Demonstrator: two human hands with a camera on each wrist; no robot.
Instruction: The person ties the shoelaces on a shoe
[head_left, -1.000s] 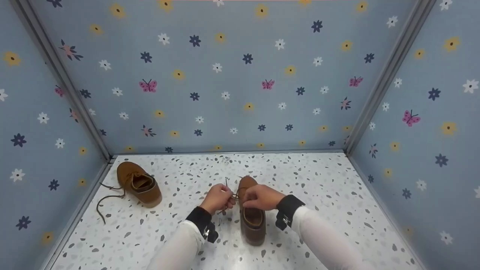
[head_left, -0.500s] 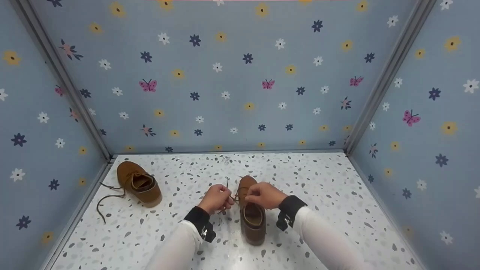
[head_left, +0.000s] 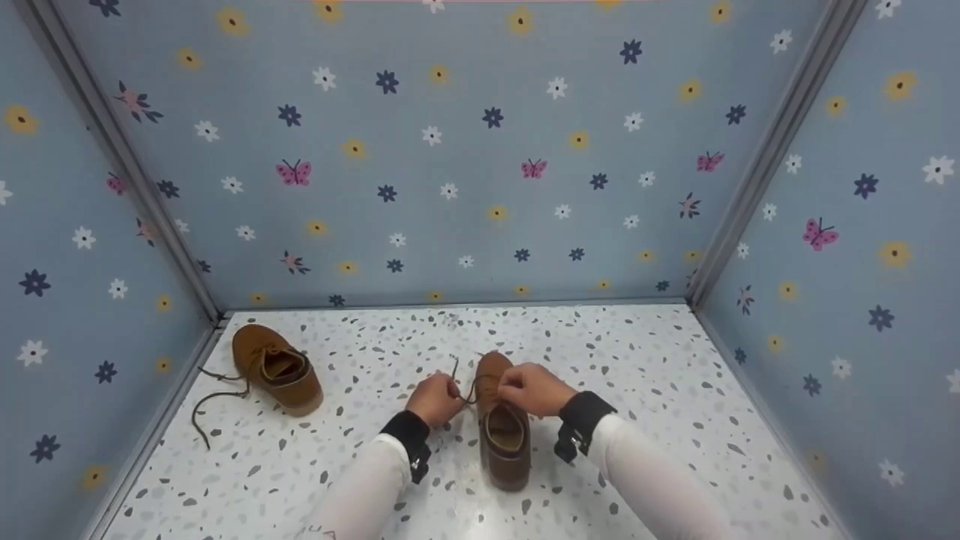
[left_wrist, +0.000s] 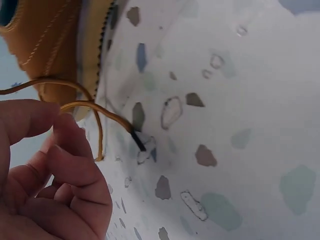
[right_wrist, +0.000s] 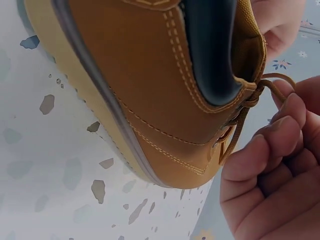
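Observation:
A brown lace-up shoe [head_left: 504, 472] stands upright on the speckled surface, toe pointing away from me. At its left side my left hand [head_left: 435, 401] pinches a shoelace [left_wrist: 95, 106] between thumb and forefinger, and the dark-tipped lace end sticks out past the fingers. My right hand [head_left: 534, 391], over the shoe's right side near the tongue, pinches a looped strand of lace with thumb and fingertips. In the right wrist view a lace knot [right_wrist: 253, 97] sits at the top of the eyelets, close to those fingertips. The right hand partly covers the lacing in the head view.
A second brown shoe [head_left: 251, 349] rests at the far left, with its loose lace [head_left: 201, 405] trailing toward the left wall. Flower-patterned blue panels [head_left: 465, 150] enclose the speckled white surface [head_left: 622, 375] at the back and on both sides.
My left hand has turned so that its back faces up more, and a curved length of lace now shows between it and the shoe. The right hand has shifted slightly right.

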